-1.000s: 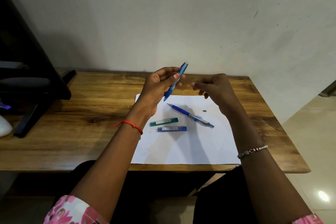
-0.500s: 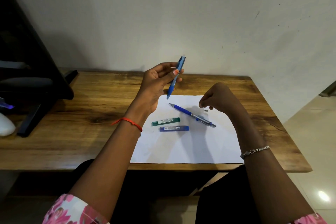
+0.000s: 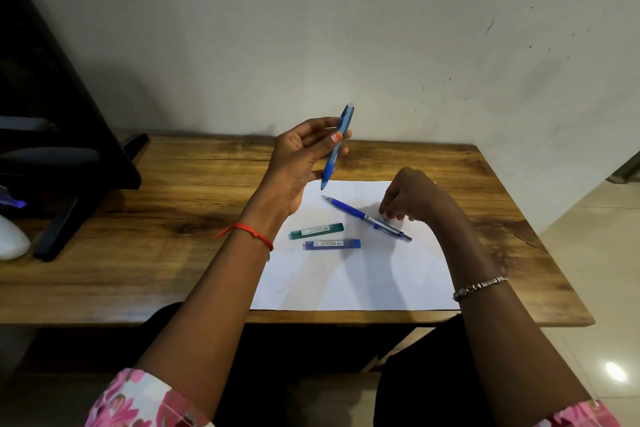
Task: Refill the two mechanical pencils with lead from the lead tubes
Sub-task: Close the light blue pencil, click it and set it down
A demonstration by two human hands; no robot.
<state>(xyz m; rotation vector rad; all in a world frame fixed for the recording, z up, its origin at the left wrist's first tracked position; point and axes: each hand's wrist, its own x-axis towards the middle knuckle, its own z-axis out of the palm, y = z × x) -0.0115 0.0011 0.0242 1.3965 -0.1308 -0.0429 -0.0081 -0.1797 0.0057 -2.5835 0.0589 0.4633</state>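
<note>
My left hand (image 3: 301, 156) holds a blue mechanical pencil (image 3: 337, 146) nearly upright above the table, tip down, its top end pale. A second blue pencil (image 3: 349, 210) with a clear, silver rear lies slanted on the white paper (image 3: 363, 277). My right hand (image 3: 412, 198) is lowered onto the paper, its curled fingertips touching down beside that pencil's rear half; whether they pinch anything is hidden. A green lead tube (image 3: 317, 230) and a blue lead tube (image 3: 332, 244) lie side by side on the paper, left of my right hand.
The paper rests on a wooden table (image 3: 156, 218) against a pale wall. A black stand (image 3: 62, 166) and a white object (image 3: 10, 239) occupy the table's left end. Tiled floor (image 3: 595, 253) lies past the right edge.
My right hand dropped from beside the held pencil's top down to the paper next to the lying pencil, covering a small dark piece there. My left hand raised its pencil more upright.
</note>
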